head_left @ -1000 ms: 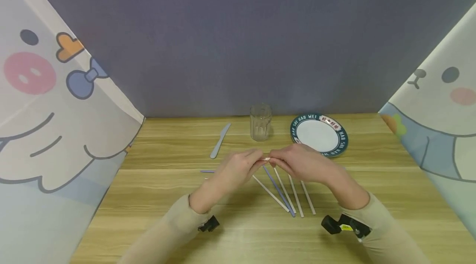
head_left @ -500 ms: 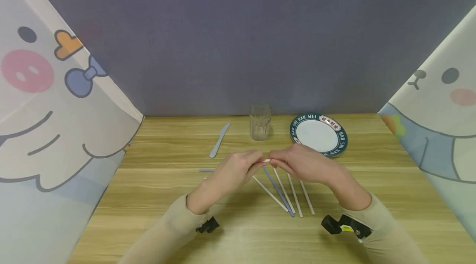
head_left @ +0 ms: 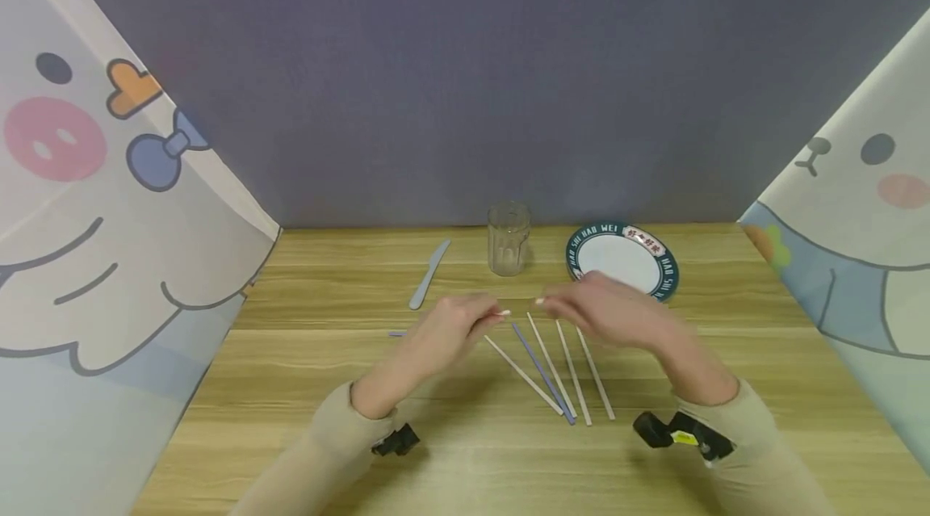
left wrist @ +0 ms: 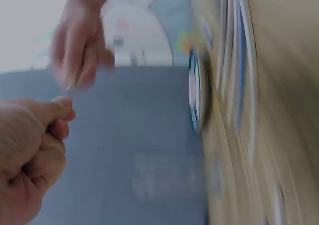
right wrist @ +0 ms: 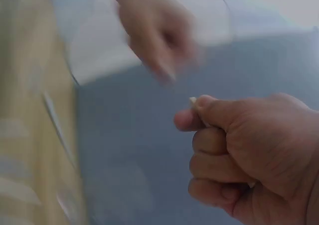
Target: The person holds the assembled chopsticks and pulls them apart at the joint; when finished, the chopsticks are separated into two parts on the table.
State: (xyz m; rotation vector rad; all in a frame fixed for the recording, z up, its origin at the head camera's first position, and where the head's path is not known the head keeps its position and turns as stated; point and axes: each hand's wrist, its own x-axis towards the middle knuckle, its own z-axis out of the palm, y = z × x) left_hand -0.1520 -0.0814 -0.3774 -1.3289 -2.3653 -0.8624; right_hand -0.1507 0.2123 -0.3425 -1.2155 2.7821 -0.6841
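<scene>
Tips of something white poke out of both hands, the left white tip [head_left: 504, 312] and the right white tip [head_left: 540, 301] just beside each other, with a gap between; the far ends are hidden inside the fingers. Left hand [head_left: 450, 330] pinches its piece between thumb and finger, at eight o'clock from the gap; right hand [head_left: 606, 310], at three o'clock, pinches the other, its remaining fingers curled in. From that same gap, with twelve at the grey wall [head_left: 465, 80], four white sticks [head_left: 572, 367] and a purple stick [head_left: 541, 371] lie fanned around five o'clock, the purple one second from the nine o'clock side. Another purple stick [head_left: 396, 333] shows partly near nine. Plastic-looking knife [head_left: 429, 275] lies at ten, upright glass [head_left: 508, 241] near twelve, green-rimmed plate [head_left: 623, 256] at two, all on the wood-grain table [head_left: 327, 282].
</scene>
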